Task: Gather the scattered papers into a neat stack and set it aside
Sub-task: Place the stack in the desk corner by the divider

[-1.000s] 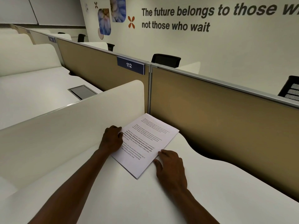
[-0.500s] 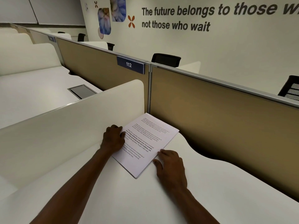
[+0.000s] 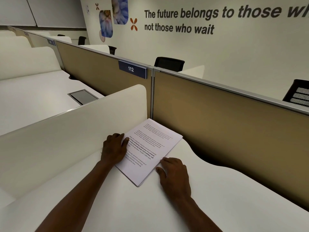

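Note:
A squared-up stack of printed white papers [image 3: 150, 149] lies flat on the white desk [image 3: 133, 206], pushed into the far corner where the white side divider meets the tan back partition. My left hand [image 3: 114, 148] rests palm down on the stack's left edge, fingers curled, thumb on the top sheet. My right hand [image 3: 173, 174] lies flat on the desk against the stack's right long edge, fingertips touching the paper. Neither hand lifts the stack.
A curved white divider [image 3: 71, 131] bounds the desk on the left. A tan partition [image 3: 225, 124] with a "112" plate [image 3: 132, 69] closes the back. The desk's wavy rear edge leaves a dark gap [image 3: 217, 158] before the partition. Black chairs [image 3: 168, 63] stand beyond.
Almost nothing differs. The stack has edged slightly toward the corner, and both hands stay pressed against its sides.

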Available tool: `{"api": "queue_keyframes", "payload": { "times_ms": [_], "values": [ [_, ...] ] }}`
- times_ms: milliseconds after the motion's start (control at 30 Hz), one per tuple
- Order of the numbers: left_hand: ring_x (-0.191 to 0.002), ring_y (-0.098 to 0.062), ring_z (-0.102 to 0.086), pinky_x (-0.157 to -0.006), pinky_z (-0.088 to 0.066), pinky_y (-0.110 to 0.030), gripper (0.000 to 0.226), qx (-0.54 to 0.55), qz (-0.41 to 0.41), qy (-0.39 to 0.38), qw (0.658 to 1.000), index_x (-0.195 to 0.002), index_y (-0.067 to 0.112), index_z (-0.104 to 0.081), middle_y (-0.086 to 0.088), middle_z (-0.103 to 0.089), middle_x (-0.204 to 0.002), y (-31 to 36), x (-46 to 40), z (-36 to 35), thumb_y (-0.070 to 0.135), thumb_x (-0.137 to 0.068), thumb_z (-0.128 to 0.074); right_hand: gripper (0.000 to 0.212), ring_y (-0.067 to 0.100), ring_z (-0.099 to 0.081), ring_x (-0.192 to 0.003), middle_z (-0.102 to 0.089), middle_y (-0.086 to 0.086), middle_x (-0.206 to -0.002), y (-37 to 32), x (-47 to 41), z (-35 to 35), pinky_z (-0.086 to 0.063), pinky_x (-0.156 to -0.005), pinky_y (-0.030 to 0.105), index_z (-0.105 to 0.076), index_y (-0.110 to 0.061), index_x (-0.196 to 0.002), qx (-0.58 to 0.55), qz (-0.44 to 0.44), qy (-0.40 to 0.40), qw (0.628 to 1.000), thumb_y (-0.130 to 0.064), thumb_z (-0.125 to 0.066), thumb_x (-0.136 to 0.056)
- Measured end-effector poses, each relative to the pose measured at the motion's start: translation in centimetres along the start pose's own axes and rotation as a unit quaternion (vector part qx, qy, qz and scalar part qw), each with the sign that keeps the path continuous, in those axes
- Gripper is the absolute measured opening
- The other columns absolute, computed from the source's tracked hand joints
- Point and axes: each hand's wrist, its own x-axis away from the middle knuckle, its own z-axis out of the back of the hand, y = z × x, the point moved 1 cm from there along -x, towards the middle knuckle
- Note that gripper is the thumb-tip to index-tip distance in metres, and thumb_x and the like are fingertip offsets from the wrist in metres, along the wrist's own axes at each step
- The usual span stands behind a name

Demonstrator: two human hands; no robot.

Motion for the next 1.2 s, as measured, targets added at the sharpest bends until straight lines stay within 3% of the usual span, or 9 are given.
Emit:
{"api": "queue_keyframes", "payload": {
  "times_ms": [233,667,867,1000,1100,1200],
  "values": [
    [-0.133,-0.033,-0.043,-0.111,-0.036,-0.045,0.051,0.035,0.026,-0.013,0.999,-0.142,0.013,-0.05,-0.013,-0.057,-0.139,0.1,-0.8,0.6,0.043,-0.101,-0.041,0.038,0.014,-0.052,-0.121,-0.066,-0.011,-0.124,0.1,-0.1,-0.1,-0.042,-0.1,0.032,-0.068,-0.024,-0.121,0.0,0.013,-0.005,1.0,-0.04,-0.056,-0.088],
    [-0.13,-0.036,-0.043,-0.107,-0.036,-0.045,0.059,0.009,0.03,-0.012,0.999,-0.143,0.009,-0.047,-0.014,-0.053,-0.14,0.5,-0.3,0.1,0.046,-0.097,-0.049,0.039,0.014,-0.055,-0.118,-0.068,-0.009,-0.12,0.3,-0.1,-0.3,-0.046,-0.099,0.036,-0.068,-0.023,-0.119,0.0,0.03,0.0,1.0,-0.04,-0.056,-0.086],
    [-0.129,-0.033,-0.044,-0.106,-0.035,-0.045,0.059,-0.001,0.018,0.022,1.0,-0.142,0.01,-0.046,-0.013,-0.054,-0.139,0.3,0.5,-0.9,0.049,-0.098,-0.041,0.044,0.014,-0.051,-0.118,-0.063,-0.005,-0.12,1.1,-1.6,0.0,-0.038,-0.098,0.023,-0.062,-0.022,-0.117,-0.097,-0.096,0.071,0.988,-0.051,-0.061,-0.084],
    [-0.136,-0.029,-0.04,-0.114,-0.03,-0.043,0.061,0.03,0.029,0.057,0.998,-0.145,0.012,-0.044,-0.01,-0.052,-0.143,0.0,0.5,-1.3,0.051,-0.099,-0.039,0.069,0.023,-0.039,-0.133,-0.05,0.005,-0.139,2.6,-5.7,0.4,-0.034,-0.106,0.042,-0.05,-0.014,-0.134,-0.024,-0.125,0.08,0.989,-0.059,-0.057,-0.082],
    [-0.138,-0.028,-0.04,-0.116,-0.028,-0.043,0.063,0.042,0.027,0.074,0.996,-0.146,0.013,-0.044,-0.01,-0.053,-0.144,-0.2,0.5,-1.3,0.053,-0.098,-0.039,0.08,0.022,-0.026,-0.143,-0.036,0.006,-0.153,3.7,-8.5,-0.1,-0.023,-0.112,0.046,-0.034,-0.013,-0.146,0.026,-0.131,0.02,0.991,-0.065,-0.045,-0.086],
    [-0.131,-0.03,-0.049,-0.113,-0.033,-0.045,0.067,0.024,0.03,0.111,0.993,-0.141,0.012,-0.05,-0.011,-0.06,-0.137,-0.1,0.8,-0.9,0.058,-0.096,-0.035,0.082,0.025,-0.031,-0.139,-0.038,0.003,-0.153,4.4,-10.5,-0.4,-0.023,-0.109,0.048,-0.031,-0.016,-0.147,0.073,-0.146,-0.019,0.986,-0.07,-0.036,-0.086]
  ]
}}
